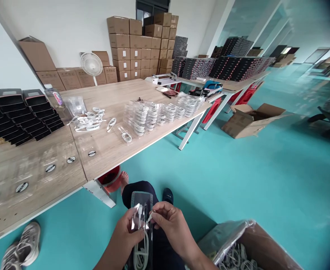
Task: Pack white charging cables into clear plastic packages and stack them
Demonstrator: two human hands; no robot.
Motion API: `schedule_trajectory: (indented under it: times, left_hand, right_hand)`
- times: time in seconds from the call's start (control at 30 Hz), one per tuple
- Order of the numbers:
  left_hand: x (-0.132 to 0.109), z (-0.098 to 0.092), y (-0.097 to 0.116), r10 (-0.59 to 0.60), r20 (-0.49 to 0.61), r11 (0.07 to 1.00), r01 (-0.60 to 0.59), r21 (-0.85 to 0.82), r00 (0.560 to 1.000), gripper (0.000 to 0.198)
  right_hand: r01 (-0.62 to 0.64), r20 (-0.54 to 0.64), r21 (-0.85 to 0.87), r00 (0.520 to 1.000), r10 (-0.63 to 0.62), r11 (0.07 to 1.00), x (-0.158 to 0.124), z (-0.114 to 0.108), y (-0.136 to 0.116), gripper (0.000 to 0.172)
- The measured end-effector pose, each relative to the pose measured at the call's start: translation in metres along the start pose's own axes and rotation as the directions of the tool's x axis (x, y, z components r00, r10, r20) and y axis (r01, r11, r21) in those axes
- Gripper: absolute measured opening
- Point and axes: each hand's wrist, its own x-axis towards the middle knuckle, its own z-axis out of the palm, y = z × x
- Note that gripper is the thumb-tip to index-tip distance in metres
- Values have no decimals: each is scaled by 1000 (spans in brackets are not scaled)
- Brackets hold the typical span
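Note:
Over my lap, my left hand [128, 230] is closed on a clear plastic tray [142, 197] with a coiled white cable [141, 251] lying in its lower part. Thumb and fingers of my right hand [169, 221] pinch a white plug end of that cable at the tray's right side. Another plug end shows under the shiny plastic near my left fingers. At my lower right stands a lined carton [268, 240] with many loose white cables [238, 257] inside.
On the wooden table [111, 97] are stacked packed cables [142, 116], a loose cable pile [88, 122], flat clear trays [60, 150] with round labels, and black boxes [21, 112]. A red bucket [111, 180] sits under the table edge; an open carton [251, 118] stands on the floor.

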Motion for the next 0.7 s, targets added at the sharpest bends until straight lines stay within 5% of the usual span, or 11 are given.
schedule_trajectory:
  times: [0.13,0.3,0.7]
  left_hand:
    - [0,-1,-3,-63,60,961,77,-266,996,59]
    - [-1,3,-9,-94,74,925,115,-363,993,57]
    - [3,1,-11,4,-13,1000,-5,-19,1000,42]
  right_hand:
    - [0,10,-9,1000,0,1000,0,-3,-1,33]
    - [84,-41,-246,994,-97,966,0,-6,-5,25]
    - [95,102,-577,994,-44,811,-3,-12,-15,9]
